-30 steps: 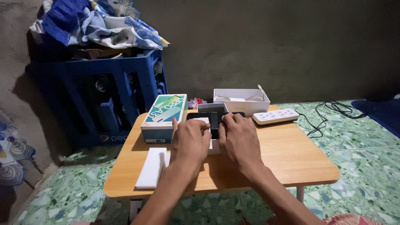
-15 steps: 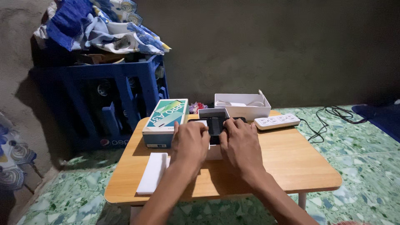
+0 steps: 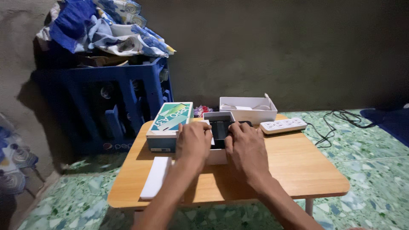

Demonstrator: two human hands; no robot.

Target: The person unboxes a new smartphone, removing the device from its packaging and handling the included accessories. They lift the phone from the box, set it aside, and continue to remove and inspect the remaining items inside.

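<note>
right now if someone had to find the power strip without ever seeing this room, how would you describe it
Start at the low wooden table on the green speckled floor and look to its far right corner. The power strip lies flat there, just right of the open white box tray and beyond the right hand. It is the only long white bar with a row of sockets, and a black cable trails off it onto the floor.

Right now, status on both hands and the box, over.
Left hand and right hand both pressed on the small white box, dark item inside. Teal phone box close left. Nothing blocking.
</note>
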